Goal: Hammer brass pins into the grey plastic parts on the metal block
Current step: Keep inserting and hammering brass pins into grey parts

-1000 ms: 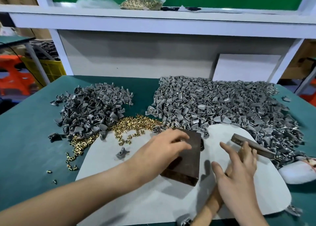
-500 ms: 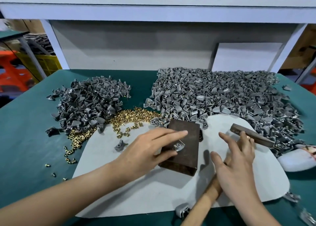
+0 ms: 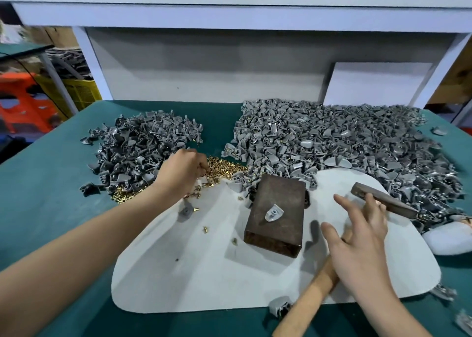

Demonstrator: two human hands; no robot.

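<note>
Filling the frame edge to edge, the table (image 3: pixel 38 209) carries a white mat (image 3: pixel 204 273) at lower centre. A big pile (image 3: pixel 332 145) of grey parts lies at centre right and a small pile (image 3: pixel 143 147) at centre left, the two apart. The block (image 3: pixel 281 193) sits on the mat just right of centre, its far end touching the big pile. The hammer (image 3: pixel 383 202) lies to its right, head toward the right edge and handle running to the bottom of the frame. The right hand (image 3: pixel 357 244) rests over that handle with fingers spread wide, gripping nothing. The left hand (image 3: pixel 181 173), at centre left, has its fingers curled down into the pins (image 3: pixel 224 168) heaped between the piles; whether it has pinched one cannot be told. One part (image 3: pixel 274 213) lies loose on the middle of the block, with no brass showing in it and nothing steadying it.

The likely trouble is that a pin set crooked in that unheld part would bend or shoot off under a blow, and the part could skid off the block. A loosely taken handle could also bring the head down on the fingers holding the pin.
</note>
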